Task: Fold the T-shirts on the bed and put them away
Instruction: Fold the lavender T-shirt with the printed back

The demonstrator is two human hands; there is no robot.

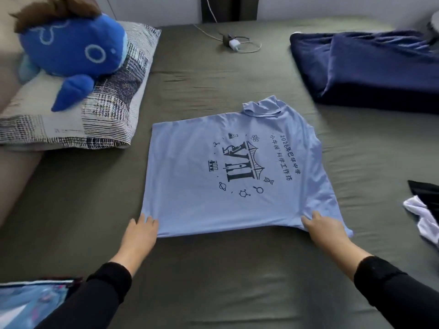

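T-shirt (228, 172) lies flat w/ long axis left-right; near edge is pinched by left hand (142, 230) & right hand (324, 225), fold judged away.

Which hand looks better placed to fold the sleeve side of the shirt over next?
Probably the right hand: it already pinches the shirt at the sleeve-side corner. The left hand holds the hem corner.

T-shirt (235, 172) spread mid-bed (213, 269), left hand (140, 231) and right hand (325, 227) at its near corners. Far left: plush toy (71, 48) on pillow (102, 108). Behind: charger (234, 43) (cable trailing). Far right: folded blanket (370, 67); nearer right, crumpled clothes (425, 205).
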